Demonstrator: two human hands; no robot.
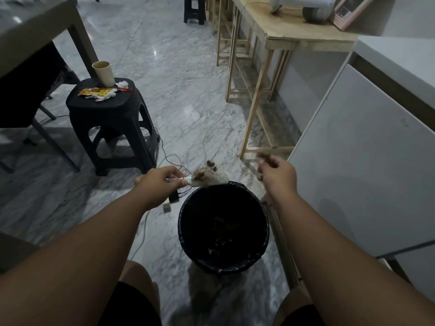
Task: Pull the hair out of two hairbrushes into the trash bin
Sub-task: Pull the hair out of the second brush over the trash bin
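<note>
Grey marble floor [188, 102] carries a round black trash bin [182, 217]. The left hand [157, 182] clamps a white oval hairbrush [211, 177] over the far rim. The right hand [279, 175] fingers pinch a brown hair tuft [264, 157] beside the opening, so it may land outside.

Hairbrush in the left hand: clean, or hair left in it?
Not clean: brown hair clumps sit on the hairbrush bristles near the handle the left hand holds.
</note>
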